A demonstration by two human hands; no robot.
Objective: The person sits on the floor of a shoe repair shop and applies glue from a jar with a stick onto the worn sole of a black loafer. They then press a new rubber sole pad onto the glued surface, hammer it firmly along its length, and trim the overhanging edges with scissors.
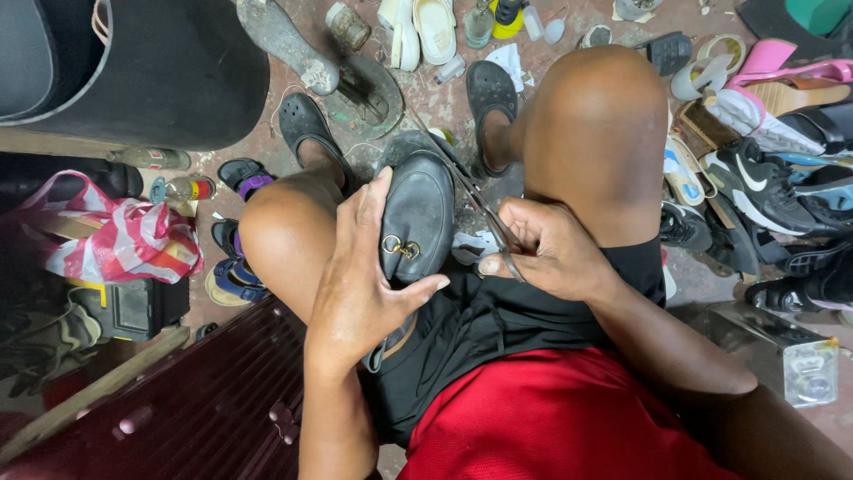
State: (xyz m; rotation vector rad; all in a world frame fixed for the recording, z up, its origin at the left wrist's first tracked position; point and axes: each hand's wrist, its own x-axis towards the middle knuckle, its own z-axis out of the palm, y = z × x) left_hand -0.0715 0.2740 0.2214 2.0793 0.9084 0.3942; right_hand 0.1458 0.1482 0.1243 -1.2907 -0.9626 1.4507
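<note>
A black leather loafer (418, 209) with a small gold buckle rests between my knees, toe pointing away from me. My left hand (360, 280) wraps around it from the left, thumb across the vamp below the buckle. My right hand (546, 249) grips a pair of scissors (480, 200) by the handles. The long thin blades slant up and left along the shoe's right edge toward its toe. I sit with bare knees, black shorts and a red shirt, and black clogs on both feet.
Many shoes and sandals lie heaped on the floor at right (755, 178). Soles, white slippers and small bottles sit at the top (426, 31). A large black tub (169, 71) stands top left, a red-and-white plastic bag (124, 240) left, a dark red wooden surface (204, 400) lower left.
</note>
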